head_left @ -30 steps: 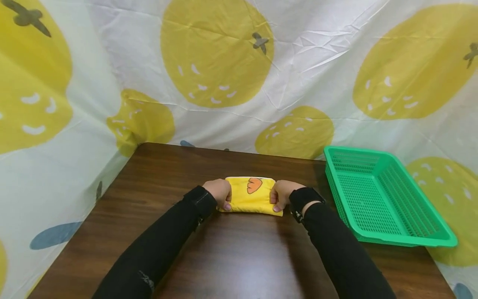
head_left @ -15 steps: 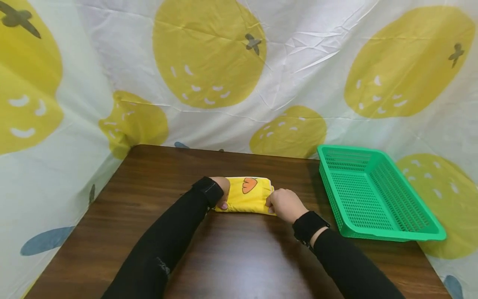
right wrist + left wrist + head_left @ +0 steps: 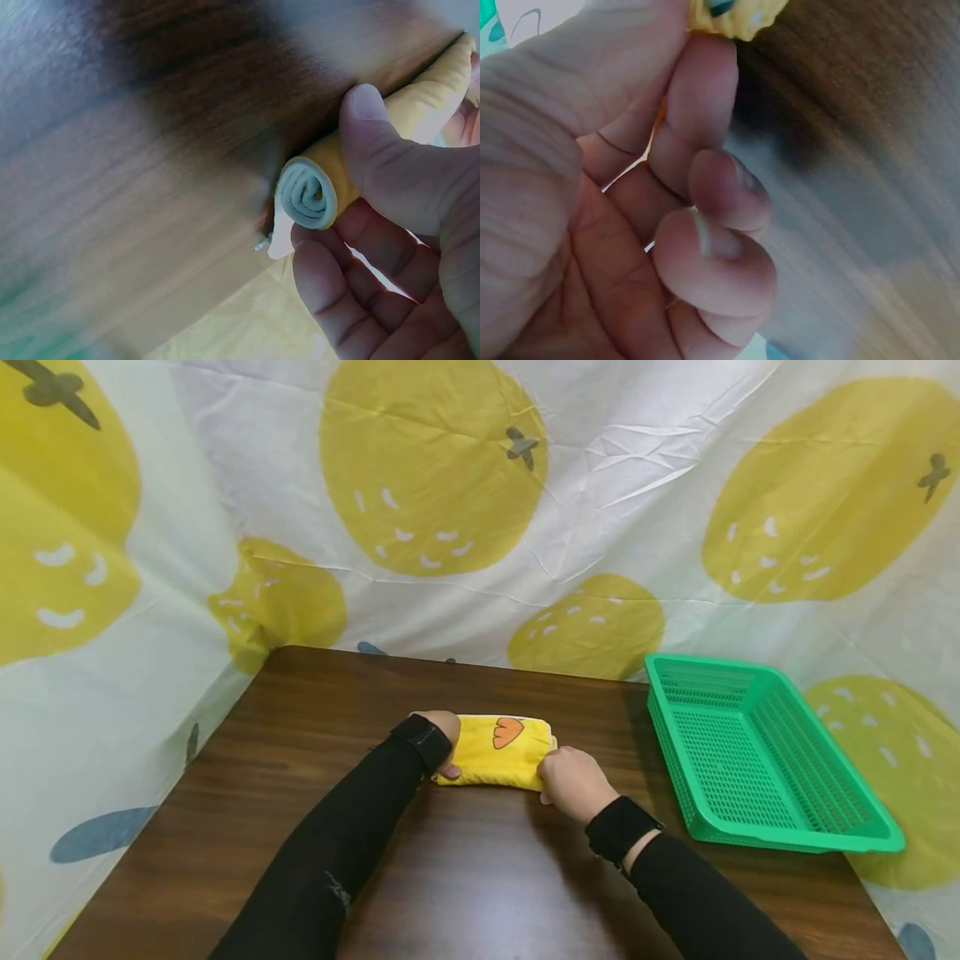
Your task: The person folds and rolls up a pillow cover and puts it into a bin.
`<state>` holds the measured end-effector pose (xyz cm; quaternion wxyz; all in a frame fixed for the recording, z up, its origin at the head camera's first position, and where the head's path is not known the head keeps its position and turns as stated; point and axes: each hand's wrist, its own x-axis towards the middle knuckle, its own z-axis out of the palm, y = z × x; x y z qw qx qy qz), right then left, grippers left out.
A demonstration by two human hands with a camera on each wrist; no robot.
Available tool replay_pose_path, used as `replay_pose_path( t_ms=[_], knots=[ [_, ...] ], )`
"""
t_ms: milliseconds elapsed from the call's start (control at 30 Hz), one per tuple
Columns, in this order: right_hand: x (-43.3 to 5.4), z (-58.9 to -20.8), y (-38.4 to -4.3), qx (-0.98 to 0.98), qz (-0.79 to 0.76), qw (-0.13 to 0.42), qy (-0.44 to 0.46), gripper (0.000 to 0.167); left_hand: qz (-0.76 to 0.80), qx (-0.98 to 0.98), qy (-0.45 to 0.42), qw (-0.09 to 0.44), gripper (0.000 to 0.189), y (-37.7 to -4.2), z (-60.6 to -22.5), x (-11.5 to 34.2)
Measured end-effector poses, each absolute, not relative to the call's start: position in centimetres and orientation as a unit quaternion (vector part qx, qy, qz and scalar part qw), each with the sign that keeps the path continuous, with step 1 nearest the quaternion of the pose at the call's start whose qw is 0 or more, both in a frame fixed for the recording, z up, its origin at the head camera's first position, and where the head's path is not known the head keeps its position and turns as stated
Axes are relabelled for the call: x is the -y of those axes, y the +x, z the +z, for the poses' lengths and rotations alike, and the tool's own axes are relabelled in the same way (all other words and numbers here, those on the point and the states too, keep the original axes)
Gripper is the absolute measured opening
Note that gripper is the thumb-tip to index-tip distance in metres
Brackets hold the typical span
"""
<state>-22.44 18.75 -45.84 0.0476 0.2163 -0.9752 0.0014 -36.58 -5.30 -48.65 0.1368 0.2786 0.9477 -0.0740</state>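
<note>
A yellow towel (image 3: 487,760) with an orange carrot print and a white underside lies on the brown table, partly rolled along its near side. My left hand (image 3: 446,731) pinches the towel's left end between thumb and fingers; in the left wrist view a bit of yellow cloth (image 3: 739,19) shows at the fingertips. At the right end my right hand (image 3: 576,783) grips the roll. In the right wrist view the rolled end (image 3: 307,193) shows a pale spiral, with the thumb (image 3: 366,124) on one side and curled fingers on the other.
A green perforated plastic basket (image 3: 701,814) stands at the right of the table (image 3: 465,877). Behind and at the sides hangs a white sheet (image 3: 420,635) printed with large yellow fruits.
My right hand has turned and shifted slightly down at the towel's right end, uncovering its upper right corner. My left wrist has swung forward and right, still at the left end.
</note>
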Motion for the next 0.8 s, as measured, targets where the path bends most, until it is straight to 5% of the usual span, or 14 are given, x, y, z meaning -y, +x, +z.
replay_pose_path(
  t_ms=[167, 333, 467, 800],
  knots=[
    [-18.8, -46.3, -22.6, 0.971, -0.010, 0.062, 0.229, 0.020, -0.058, -0.957, 0.281, 0.046, 0.064, -37.3, -51.1, 5.2],
    [-18.9, -46.3, -23.2, 0.972, -0.009, 0.052, 0.229, 0.014, -0.085, -0.951, 0.292, -0.058, 0.021, -30.5, -46.7, 3.2],
    [-18.9, -45.8, -24.2, 0.978, 0.020, 0.015, 0.209, 0.010, -0.070, -0.939, 0.320, -0.108, 0.020, -26.4, -45.7, 2.8],
    [-19.8, -44.1, -27.5, 0.970, 0.060, -0.128, 0.195, 0.015, 0.037, -0.954, 0.280, -0.100, 0.009, -24.5, -47.0, 4.9]
  ],
)
